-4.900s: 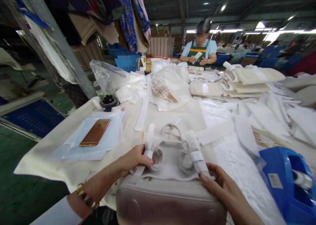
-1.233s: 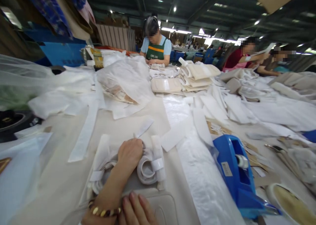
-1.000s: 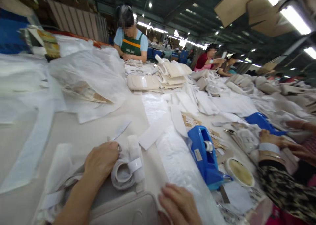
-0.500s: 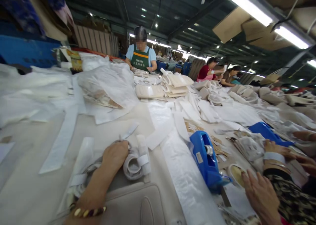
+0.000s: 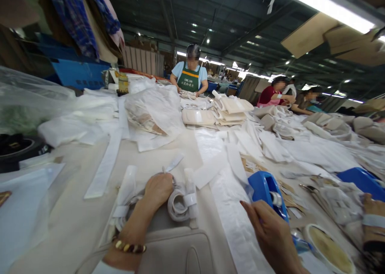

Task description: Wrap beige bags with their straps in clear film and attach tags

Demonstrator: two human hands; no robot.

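My left hand point(image 5: 159, 190) is closed at the upper edge of a beige handbag point(image 5: 177, 250); whatever its fingers hold is hidden. Beside it sits a rolled strap point(image 5: 177, 205) wrapped in a pale band, and a second wrapped bundle point(image 5: 122, 216) lies to the left of my wrist. A short pale strip point(image 5: 175, 161) shows just beyond my knuckles. In front of a blue tape dispenser point(image 5: 260, 182), my right hand point(image 5: 267, 230) is raised with thumb and fingers drawn together. I cannot make out anything in that pinch.
Clear plastic sheeting point(image 5: 231, 210) runs up the table between the bag and the dispenser. A tape roll point(image 5: 329, 248) lies at the lower right. A co-worker's hand point(image 5: 373, 210) is at the right edge. Folded beige bags point(image 5: 231, 107) are piled farther back.
My right hand has moved left, from beside the tape roll to in front of the dispenser, and its fingers have drawn together. The view has shifted left; my left hand stays at the bag.
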